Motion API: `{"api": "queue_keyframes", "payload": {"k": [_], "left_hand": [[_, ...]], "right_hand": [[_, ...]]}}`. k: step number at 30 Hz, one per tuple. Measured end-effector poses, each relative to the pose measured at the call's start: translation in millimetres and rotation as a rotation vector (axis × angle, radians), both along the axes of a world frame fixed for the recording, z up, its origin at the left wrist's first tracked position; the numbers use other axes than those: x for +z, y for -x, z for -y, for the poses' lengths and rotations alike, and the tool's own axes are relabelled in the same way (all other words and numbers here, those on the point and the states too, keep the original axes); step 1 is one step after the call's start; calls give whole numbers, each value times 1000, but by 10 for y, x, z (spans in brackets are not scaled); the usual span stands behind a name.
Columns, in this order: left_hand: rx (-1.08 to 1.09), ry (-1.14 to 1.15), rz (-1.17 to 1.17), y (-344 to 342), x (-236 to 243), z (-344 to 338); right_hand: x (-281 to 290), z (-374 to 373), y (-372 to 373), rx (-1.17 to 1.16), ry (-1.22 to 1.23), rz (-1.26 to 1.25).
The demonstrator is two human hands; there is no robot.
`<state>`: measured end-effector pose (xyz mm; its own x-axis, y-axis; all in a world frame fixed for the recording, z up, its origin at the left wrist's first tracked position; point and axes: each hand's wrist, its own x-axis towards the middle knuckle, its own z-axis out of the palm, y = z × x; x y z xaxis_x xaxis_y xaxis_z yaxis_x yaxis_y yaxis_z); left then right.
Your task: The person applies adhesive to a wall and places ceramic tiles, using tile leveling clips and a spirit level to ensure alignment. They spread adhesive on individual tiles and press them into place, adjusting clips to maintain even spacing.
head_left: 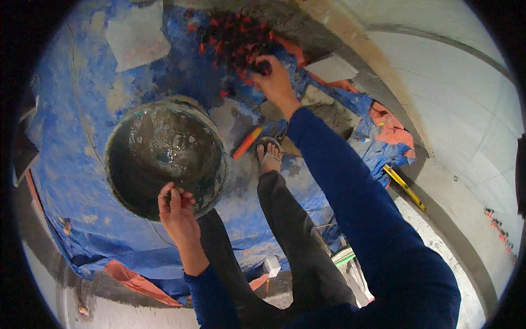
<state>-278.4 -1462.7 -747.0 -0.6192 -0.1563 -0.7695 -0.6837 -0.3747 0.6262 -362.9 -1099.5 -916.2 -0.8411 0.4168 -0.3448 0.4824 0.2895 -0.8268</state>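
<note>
My right hand (274, 82) reaches to a heap of small black and red tile levelling spacers (235, 41) at the far side. Its thumb and fingers close around a dark, rounded spacer (263, 67) at the heap's near edge. Over the near rim of a large round bucket (112, 159) hangs my left hand (178, 205), fingers curled in. Whatever its fingertips may hold is too small to make out. Wet grey slurry or murky water (170, 137) glistens inside the bucket.
A dirty blue tarp (71, 197) covers the floor. An orange-handled tool (247, 142) lies beside my sandalled foot (269, 156). A yellow spirit level (404, 187) rests at the right, near large pale tiles (460, 98) with several spacers (498, 230) along a joint. A pale sheet (137, 35) lies far left.
</note>
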Motion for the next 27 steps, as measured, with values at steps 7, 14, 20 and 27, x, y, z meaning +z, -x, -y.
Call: {"api": "queue_keyframes", "payload": {"k": [7,14,20,27], "left_hand": [[-57,-125,83,18,1141,-50],[-267,-687,103,9,2771,-406],[-529,-917,165,-186,3772,-642],[-666,-861,364,-810,4380,-1221]], "right_hand": [[2409,432,-127,-66,212,49],[4881,1481,-989,302,308,-21],[6079,1607,-1813,189,-45,-321],[6759,1108,-2834,395,-351,-139]]}}
